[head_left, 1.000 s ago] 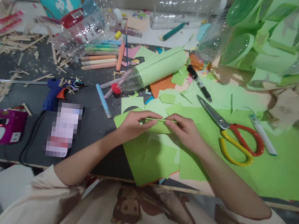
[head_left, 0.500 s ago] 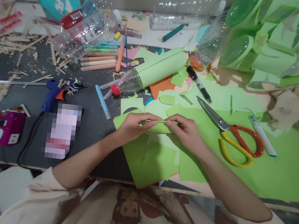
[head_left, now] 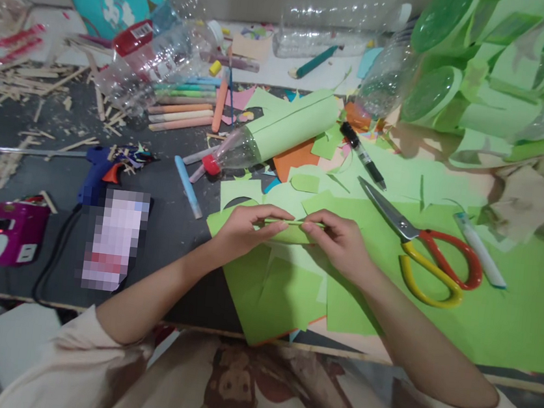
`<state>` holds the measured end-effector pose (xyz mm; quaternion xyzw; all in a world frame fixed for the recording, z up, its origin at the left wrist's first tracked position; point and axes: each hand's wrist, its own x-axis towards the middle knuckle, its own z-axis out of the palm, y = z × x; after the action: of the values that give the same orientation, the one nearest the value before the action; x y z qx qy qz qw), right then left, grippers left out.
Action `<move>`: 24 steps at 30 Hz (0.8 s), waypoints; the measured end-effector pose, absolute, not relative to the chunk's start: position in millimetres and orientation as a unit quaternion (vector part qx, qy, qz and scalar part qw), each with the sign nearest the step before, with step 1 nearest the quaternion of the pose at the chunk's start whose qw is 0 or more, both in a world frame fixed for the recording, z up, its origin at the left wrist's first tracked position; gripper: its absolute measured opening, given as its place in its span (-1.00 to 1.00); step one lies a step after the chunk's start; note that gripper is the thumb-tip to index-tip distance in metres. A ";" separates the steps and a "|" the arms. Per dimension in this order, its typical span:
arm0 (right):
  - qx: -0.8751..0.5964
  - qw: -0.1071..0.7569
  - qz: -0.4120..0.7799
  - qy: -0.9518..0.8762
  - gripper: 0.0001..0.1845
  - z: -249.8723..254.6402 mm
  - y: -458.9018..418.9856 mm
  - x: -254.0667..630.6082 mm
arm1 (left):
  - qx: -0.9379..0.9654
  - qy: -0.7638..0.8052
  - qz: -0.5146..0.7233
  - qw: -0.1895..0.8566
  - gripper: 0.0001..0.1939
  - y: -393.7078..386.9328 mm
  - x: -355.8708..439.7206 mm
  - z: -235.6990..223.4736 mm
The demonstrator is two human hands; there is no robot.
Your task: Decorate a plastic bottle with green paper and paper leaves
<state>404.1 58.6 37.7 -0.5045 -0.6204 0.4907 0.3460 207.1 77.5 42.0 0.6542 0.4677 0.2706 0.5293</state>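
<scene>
A small piece of green paper (head_left: 294,233) with a narrow rolled or folded upper edge is held between both hands. My left hand (head_left: 244,228) pinches its left part between thumb and fingers. At its right part, my right hand (head_left: 336,235) pinches the same edge. Beneath them lie larger green paper sheets (head_left: 291,291). Beyond the hands rests a plastic bottle wrapped in light green paper (head_left: 295,125), its red cap toward the lower left. Scissors with red and yellow handles (head_left: 415,237) lie open to the right of my right hand.
A black marker (head_left: 363,155) and a white pen-like tool (head_left: 480,249) lie to the right. On the left are a blue glue gun (head_left: 96,171), a phone (head_left: 113,238), a purple box (head_left: 13,233) and wooden stick scraps (head_left: 15,80). Clear bottles (head_left: 336,28) and green paper-covered bottles (head_left: 501,92) line the back.
Both hands keep their pinch in nearly the same place. The paper's upper edge looks slightly more turned over. The whole view has shifted very slightly.
</scene>
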 end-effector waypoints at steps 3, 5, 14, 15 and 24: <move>-0.503 0.355 0.481 -0.624 -0.81 37.5 58.1 404.1 | 0.646 0.475 0.263 0.536 -0.76 77.8 207.6 42.1; -0.502 0.360 0.475 -0.626 -0.83 37.3 57.7 403.9 | 0.638 0.480 0.263 0.541 -0.77 78.0 207.9 42.8; -0.518 0.362 0.465 -0.620 -0.86 35.5 57.6 401.9 | 0.634 0.483 0.274 0.538 -0.81 76.8 207.2 46.8; -0.518 0.358 0.467 -0.621 -0.86 36.0 57.6 401.8 | 0.639 0.479 0.278 0.534 -0.81 76.5 206.9 46.1; -0.503 0.334 0.464 -0.648 -0.78 39.8 56.1 401.8 | 0.660 0.452 0.297 0.522 -0.78 76.3 204.6 42.1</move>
<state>401.8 56.1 39.8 -0.5026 -0.6483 0.4640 0.3344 204.6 76.3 42.1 0.6600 0.4516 0.2971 0.5217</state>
